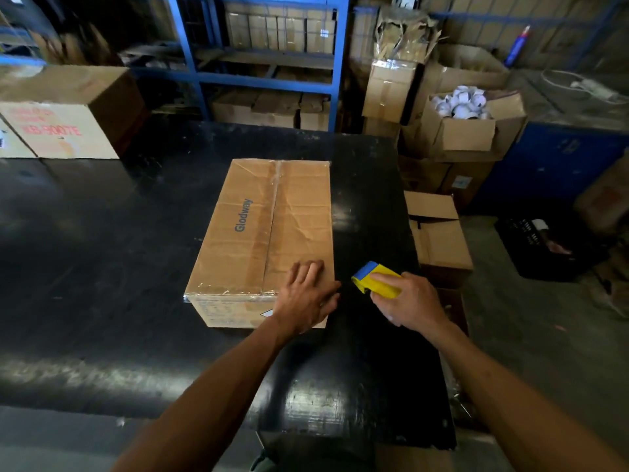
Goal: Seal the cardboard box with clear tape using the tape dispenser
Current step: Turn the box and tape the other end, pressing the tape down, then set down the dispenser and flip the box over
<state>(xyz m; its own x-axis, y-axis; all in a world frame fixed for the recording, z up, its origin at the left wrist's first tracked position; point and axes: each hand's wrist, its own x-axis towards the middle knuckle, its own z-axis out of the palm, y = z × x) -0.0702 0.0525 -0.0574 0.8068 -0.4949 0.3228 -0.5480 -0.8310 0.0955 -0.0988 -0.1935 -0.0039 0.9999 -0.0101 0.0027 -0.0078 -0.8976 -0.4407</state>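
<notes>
The box [262,233] lies flaps shut on the black table [102,267], its long side running near to far, clear tape shining along the centre seam and the near edge. The left hand [306,298] rests flat on the box's near right corner, fingers spread. Just right of the box, above the table, the right hand [408,301] grips a yellow and blue dispenser [376,279], its blue end pointing toward the box.

The cardboard box [265,240] lies on the table [102,267] before me, my left hand [306,298] on its near right corner, my right hand [408,301] holding the tape dispenser [376,279] just right of it.
</notes>
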